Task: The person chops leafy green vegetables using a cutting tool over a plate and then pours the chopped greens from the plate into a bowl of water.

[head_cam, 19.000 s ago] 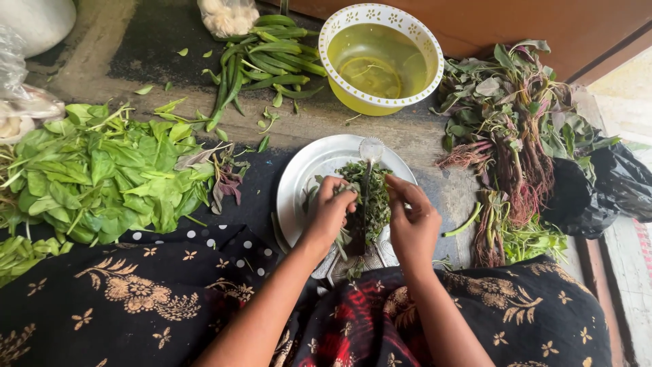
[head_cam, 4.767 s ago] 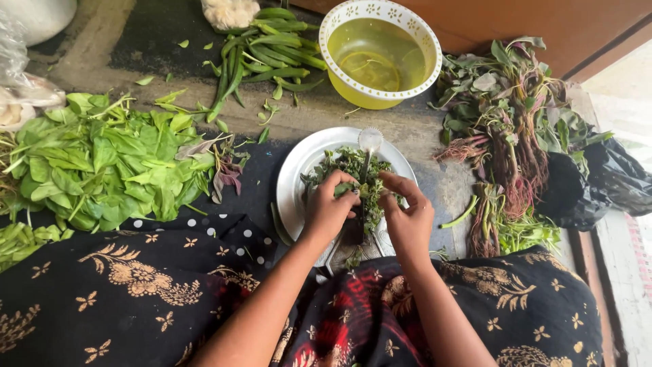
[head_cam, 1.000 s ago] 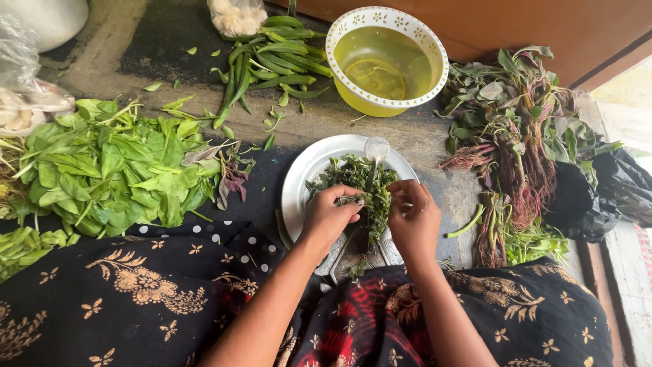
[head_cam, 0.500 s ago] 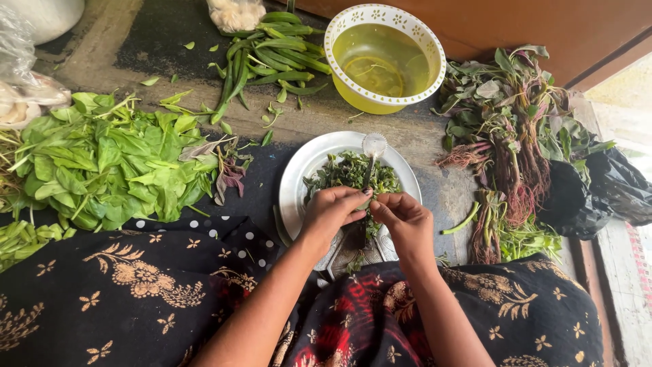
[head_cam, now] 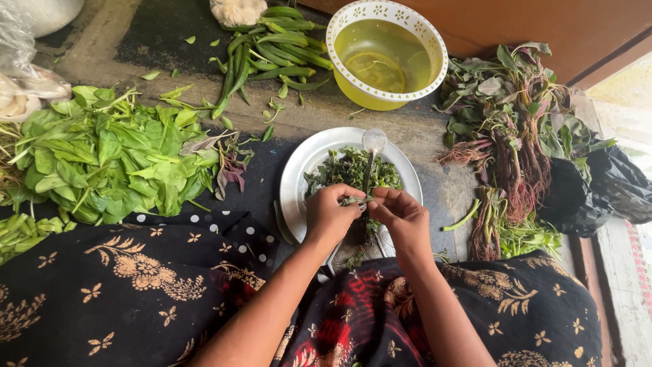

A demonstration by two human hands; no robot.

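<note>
Here the left hand (head_cam: 331, 216) and right hand (head_cam: 401, 216) meet fingertip to fingertip, both pinching one thin green leafy sprig (head_cam: 358, 201) above the round metal plate (head_cam: 299, 183) of picked dark greens (head_cam: 346, 170).

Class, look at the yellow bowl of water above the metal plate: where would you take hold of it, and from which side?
Probably by the broad white patterned rim of the yellow bowl, one hand on the left edge and one on the right. It stands upright and is full of liquid, so a level two-sided lift seems safest. The green pods crowd the left side and the rooted greens the right, so come from above.
</note>
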